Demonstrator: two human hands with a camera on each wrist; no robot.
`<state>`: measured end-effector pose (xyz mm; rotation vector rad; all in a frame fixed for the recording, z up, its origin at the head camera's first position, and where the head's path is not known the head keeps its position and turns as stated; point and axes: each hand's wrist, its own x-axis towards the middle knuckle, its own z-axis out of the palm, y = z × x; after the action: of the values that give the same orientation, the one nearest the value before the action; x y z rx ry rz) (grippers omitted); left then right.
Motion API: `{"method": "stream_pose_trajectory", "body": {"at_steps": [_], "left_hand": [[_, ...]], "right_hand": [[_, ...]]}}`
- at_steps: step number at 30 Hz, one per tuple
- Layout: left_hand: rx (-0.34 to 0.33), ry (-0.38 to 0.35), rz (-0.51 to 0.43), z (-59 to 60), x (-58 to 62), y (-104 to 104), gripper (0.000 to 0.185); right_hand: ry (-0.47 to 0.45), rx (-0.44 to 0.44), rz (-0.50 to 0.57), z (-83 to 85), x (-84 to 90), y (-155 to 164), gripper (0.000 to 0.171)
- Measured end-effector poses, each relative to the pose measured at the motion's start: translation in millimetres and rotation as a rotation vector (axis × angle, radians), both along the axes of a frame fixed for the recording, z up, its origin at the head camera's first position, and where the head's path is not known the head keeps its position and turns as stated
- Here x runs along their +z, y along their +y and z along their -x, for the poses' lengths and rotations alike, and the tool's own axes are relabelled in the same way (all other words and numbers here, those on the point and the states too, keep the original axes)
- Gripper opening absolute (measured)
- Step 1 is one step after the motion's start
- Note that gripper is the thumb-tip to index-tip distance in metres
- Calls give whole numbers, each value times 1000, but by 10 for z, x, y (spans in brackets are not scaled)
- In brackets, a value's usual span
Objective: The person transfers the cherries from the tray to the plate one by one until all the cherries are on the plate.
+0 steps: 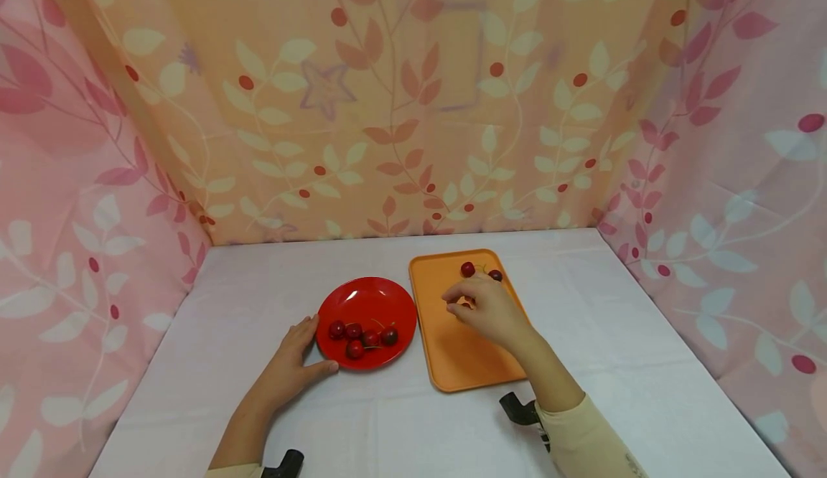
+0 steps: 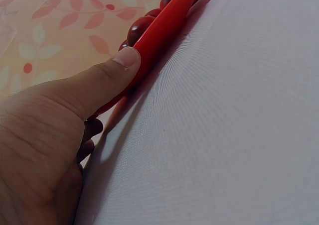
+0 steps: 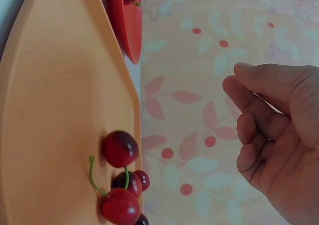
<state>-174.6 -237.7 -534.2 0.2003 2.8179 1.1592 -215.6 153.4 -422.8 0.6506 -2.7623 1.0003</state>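
Five cherries (image 1: pixel 362 335) sit on the red plate (image 1: pixel 366 298), which lies on the white worktop (image 1: pixel 258 298) just left of the orange tray (image 1: pixel 465 349). Left hand (image 1: pixel 291 367) rests on the worktop against the plate's left rim; thumb (image 2: pixel 107 75) straight and pressed on the rim, fingers relaxed, gripping nothing. Right hand (image 1: pixel 487 309) hovers over the tray, fingers (image 3: pixel 249 135) loosely curled with a gap to the thumb, nothing held. More cherries (image 3: pixel 119 177) lie at the tray's far end, just beyond the right hand, several with green stems. Patterned cloth (image 1: pixel 413 105) walls three sides.
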Motion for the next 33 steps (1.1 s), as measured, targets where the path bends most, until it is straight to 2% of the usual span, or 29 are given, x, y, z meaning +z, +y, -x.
{"method": "stream_pose_trajectory", "body": {"at_steps": [5, 11, 20, 33], "left_hand": [[-3, 6, -16, 6, -28, -6, 111], [-4, 6, -20, -1, -72, -6, 112], [-7, 3, -14, 3, -69, 5, 112], [-9, 0, -2, 19, -12, -3, 111]], "right_hand": [[-14, -24, 34, 22, 15, 142, 13], [7, -40, 51, 122, -59, 334, 14], [-16, -154, 30, 264, -144, 611, 15], [-39, -148, -20, 457, -253, 822, 18]]}}
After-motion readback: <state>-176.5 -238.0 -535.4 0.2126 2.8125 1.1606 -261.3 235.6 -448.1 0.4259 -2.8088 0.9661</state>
